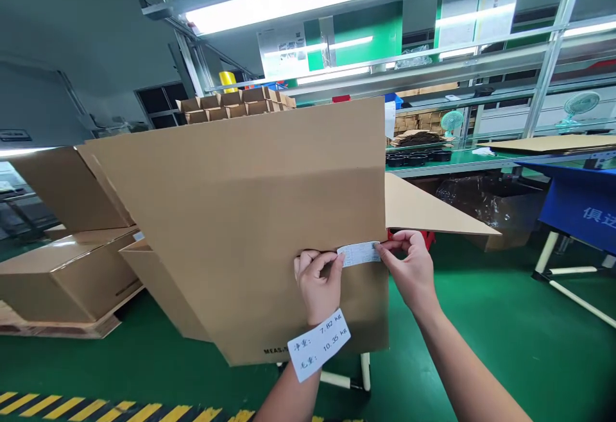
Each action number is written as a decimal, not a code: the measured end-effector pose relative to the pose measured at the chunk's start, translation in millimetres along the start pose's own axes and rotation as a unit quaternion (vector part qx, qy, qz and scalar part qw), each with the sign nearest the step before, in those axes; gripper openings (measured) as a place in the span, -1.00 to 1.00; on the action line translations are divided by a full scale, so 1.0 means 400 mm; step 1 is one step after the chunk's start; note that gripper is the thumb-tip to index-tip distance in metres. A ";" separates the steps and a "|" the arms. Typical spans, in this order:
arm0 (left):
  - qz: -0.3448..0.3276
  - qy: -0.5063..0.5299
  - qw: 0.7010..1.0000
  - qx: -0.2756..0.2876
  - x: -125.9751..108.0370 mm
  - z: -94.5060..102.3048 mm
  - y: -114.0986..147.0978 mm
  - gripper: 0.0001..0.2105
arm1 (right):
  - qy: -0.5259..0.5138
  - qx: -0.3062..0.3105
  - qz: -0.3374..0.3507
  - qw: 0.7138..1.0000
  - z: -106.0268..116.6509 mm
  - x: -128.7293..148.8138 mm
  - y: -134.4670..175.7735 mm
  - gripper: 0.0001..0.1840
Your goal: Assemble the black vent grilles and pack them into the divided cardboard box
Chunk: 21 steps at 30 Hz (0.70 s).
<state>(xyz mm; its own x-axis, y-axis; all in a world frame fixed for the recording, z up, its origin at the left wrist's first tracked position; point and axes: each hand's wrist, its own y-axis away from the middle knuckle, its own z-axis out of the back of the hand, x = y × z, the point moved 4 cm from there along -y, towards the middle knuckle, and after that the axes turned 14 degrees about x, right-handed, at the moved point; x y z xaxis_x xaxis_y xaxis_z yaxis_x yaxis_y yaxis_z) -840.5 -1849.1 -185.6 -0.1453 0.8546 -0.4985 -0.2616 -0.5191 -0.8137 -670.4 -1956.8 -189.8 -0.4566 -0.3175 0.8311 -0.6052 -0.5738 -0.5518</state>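
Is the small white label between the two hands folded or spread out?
Spread out: the label shows as a flat strip, with the left hand at one end and the right hand at the other.

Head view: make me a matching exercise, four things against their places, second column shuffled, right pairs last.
Things:
1. Weight label
2. Narrow white label
3. Yellow-and-black striped band
4. Pallet

Places:
A. Beneath a carton at the left of the picture
B. Along the green floor
C. Over the left wrist
D. Between the fingertips of the left hand and right hand

Pairs: 1-C, 2-D, 3-B, 4-A
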 end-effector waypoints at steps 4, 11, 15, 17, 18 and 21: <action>0.003 0.000 1.000 -0.004 -0.004 0.000 -0.002 -0.89 | 0.012 -0.003 0.004 1.000 -0.002 0.008 0.002 -0.48; 0.016 -0.019 1.000 -0.002 -0.004 -0.004 -0.002 -0.89 | 0.013 -0.007 -0.001 1.000 -0.001 0.008 0.002 -0.47; 0.014 -0.032 0.999 -0.013 -0.004 -0.015 0.002 -0.86 | 0.026 -0.021 0.004 0.999 -0.007 0.008 0.000 -0.46; 0.008 -0.041 0.999 -0.018 -0.006 -0.023 0.004 -0.84 | 0.030 -0.029 0.005 0.999 -0.011 0.009 -0.002 -0.45; 0.003 -0.045 0.999 -0.021 -0.007 -0.025 0.006 -0.83 | 0.031 -0.030 0.006 0.999 -0.011 0.009 -0.003 -0.44; 0.002 -0.043 0.999 -0.031 -0.005 -0.027 0.008 -0.83 | 0.052 -0.028 0.011 0.998 0.004 0.003 -0.004 -0.44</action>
<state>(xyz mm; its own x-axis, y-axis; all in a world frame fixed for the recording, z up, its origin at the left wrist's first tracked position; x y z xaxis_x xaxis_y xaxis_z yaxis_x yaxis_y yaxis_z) -830.6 -1852.5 -190.4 -0.2290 0.8488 -0.4765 -0.2024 -0.5204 -0.8296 -668.8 -1957.4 -187.9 -0.5341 -0.2481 0.8082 -0.6283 -0.5233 -0.5757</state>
